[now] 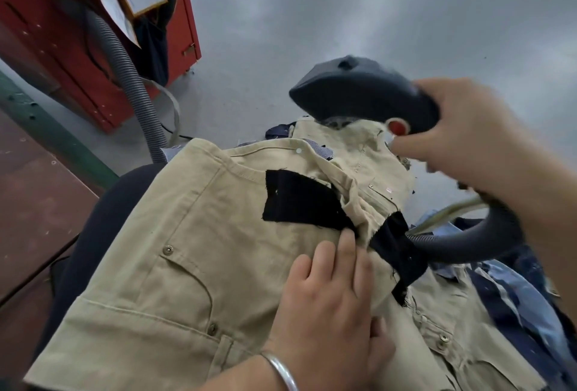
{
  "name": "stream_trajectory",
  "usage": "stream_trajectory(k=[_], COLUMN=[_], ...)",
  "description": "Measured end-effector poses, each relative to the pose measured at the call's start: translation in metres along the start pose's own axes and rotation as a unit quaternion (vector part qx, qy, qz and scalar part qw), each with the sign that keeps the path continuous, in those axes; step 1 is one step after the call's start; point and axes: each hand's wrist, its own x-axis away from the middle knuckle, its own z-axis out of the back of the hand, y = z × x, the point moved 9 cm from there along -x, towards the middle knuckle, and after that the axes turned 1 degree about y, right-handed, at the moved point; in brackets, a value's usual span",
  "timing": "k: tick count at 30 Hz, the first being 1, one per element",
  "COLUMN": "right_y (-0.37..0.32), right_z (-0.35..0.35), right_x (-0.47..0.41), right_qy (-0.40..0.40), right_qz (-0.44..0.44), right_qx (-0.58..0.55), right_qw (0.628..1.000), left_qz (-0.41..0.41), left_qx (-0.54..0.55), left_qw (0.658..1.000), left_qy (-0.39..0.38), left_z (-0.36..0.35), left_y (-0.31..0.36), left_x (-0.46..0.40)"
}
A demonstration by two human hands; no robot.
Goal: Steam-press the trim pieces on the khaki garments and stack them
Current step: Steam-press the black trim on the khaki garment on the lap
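Observation:
A khaki garment (pixel 175 253) lies spread in front of me, waistband away from me, with metal snaps on its pocket. Two black trim pieces lie on it: one (pixel 299 200) flat near the waistband, another (pixel 396 250) hanging over the garment's right edge. My left hand (pixel 331 306) presses flat on the khaki cloth, its fingertips touching the lower edge of the first black piece. My right hand (pixel 468 137) grips the handle of a dark grey steam iron (pixel 359 91), held in the air above the far end of the garment. A grey hose (pixel 487 234) curls from the iron's back.
More khaki garments (pixel 462 343) and blue and navy pieces (pixel 524 297) are piled at the right. A red cabinet (pixel 103 47) with papers and a ribbed grey hose (pixel 125 62) stand at the left. Grey floor (pixel 343 0) lies beyond.

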Motion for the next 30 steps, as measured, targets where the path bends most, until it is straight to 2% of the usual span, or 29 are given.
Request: stream_trajectory(k=[5,11,18,22,26,30], right_y=[0.020,0.035,0.008,0.011,0.009,0.017], right_z=[0.027,-0.021,-0.041,-0.015,0.010,-0.006], right_x=[0.055,0.083,0.024,0.006,0.034,0.062], right_qy=[-0.014,-0.113,-0.021,0.004,-0.037,-0.113], right_qz=[0.011,-0.039,-0.020,-0.028,0.012,0.010], right_qx=[0.008,0.086,0.062,0.014,0.018,0.100], right_qw=[1.000,0.989,0.998,0.999,0.999,0.988], left_qz=[-0.015,-0.023,-0.010,-0.009,-0.007,-0.014], left_qx=[0.000,-0.023,-0.027,-0.023,-0.026,-0.029], left_qw=[1.000,0.999,1.000,1.000,1.000,0.999], left_qy=[0.006,0.017,0.010,0.005,-0.009,-0.015], left_z=[0.002,0.002,0.003,0.003,0.001,-0.001], left_y=[0.002,0.007,0.006,0.005,0.003,0.006], left_x=[0.001,0.000,0.001,0.001,0.000,-0.001])
